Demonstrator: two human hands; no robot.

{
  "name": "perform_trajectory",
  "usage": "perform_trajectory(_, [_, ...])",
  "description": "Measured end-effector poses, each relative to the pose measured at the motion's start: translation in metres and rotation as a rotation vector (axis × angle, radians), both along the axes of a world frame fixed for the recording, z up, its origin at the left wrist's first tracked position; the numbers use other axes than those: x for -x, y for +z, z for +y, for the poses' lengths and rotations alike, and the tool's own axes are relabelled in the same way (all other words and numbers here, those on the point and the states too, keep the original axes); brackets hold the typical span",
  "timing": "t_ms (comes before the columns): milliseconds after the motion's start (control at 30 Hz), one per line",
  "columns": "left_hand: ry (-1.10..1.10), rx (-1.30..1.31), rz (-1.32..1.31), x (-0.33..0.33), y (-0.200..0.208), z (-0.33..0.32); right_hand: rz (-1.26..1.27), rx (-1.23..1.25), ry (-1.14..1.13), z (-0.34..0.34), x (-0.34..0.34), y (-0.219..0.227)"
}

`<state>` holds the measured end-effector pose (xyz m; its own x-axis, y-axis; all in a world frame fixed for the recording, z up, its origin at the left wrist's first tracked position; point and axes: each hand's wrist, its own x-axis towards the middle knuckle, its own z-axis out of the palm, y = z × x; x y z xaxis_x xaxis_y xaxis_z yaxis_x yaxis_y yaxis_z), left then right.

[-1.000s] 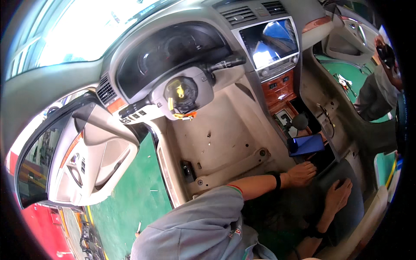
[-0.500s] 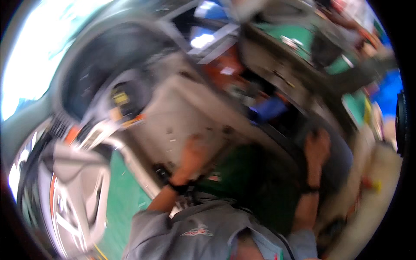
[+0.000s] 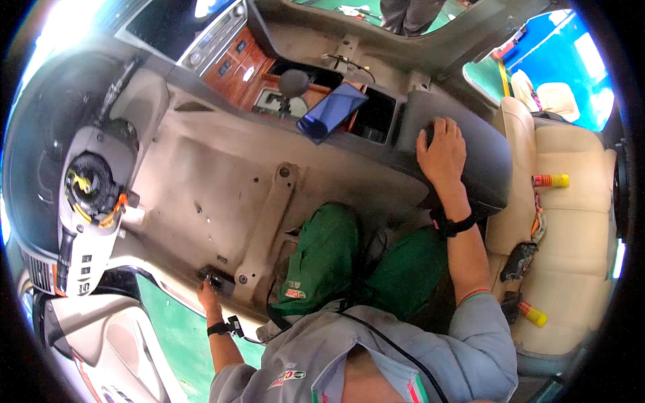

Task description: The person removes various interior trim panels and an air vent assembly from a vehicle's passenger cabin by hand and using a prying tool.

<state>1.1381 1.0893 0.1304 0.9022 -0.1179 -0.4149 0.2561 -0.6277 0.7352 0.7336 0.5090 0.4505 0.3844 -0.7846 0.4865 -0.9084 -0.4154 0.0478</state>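
Observation:
I am inside a stripped car cabin. My left hand (image 3: 207, 297) reaches down to the door-side edge of the floor, at a black block (image 3: 219, 279) fixed there. Its fingers are small and partly hidden, so their grip does not show. My right hand (image 3: 445, 149) rests on the dark grey armrest (image 3: 485, 156) of the centre console, fingers bent and thumb apart. A dark patch shows between thumb and forefinger; I cannot tell whether it is a thing or shadow. A blue-screened phone-like device (image 3: 334, 111) lies tilted across the console, beside the gear lever (image 3: 293, 83).
Bare beige floor (image 3: 195, 174) with a raised cross rail (image 3: 272, 215) lies ahead of my knees. A steering column (image 3: 91, 185) without its wheel stands at left, near the door (image 3: 111, 336). On the beige rear seat (image 3: 571, 262) lie two yellow-and-red cans (image 3: 551, 180). Another person's legs (image 3: 406, 15) show outside.
My view has turned and sharpened. My left hand has gone from above the floor down to the black block at the door side. My right hand is still on the armrest.

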Motion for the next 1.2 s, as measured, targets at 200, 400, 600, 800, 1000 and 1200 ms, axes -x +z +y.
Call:
perform_trajectory(200, [0.103, -0.117, 0.275, 0.045, -0.026, 0.024, -0.017, 0.008, 0.009, 0.000, -0.006, 0.001])
perform_trajectory(400, [-0.074, -0.171, 0.205, 0.063, 0.016, -0.006, 0.063, -0.120, 0.086, -0.004, -0.012, 0.002])
perform_trajectory(600, [0.007, -0.160, 0.066, 0.065, 0.002, 0.027, 0.018, -0.216, 0.495, 0.022, -0.071, -0.039])
perform_trajectory(800, [0.050, -0.645, -0.125, 0.075, 0.034, 0.032, 0.301, -0.362, 0.232, 0.017, -0.096, -0.071])
perform_trajectory(1000, [0.156, -0.680, 0.193, 0.087, -0.006, 0.067, 0.333, -0.342, 0.227, 0.021, -0.107, -0.077])
perform_trajectory(1200, [0.284, -0.780, 0.303, 0.085, 0.016, 0.026, 0.342, -0.339, 0.214, 0.024, -0.107, -0.075])
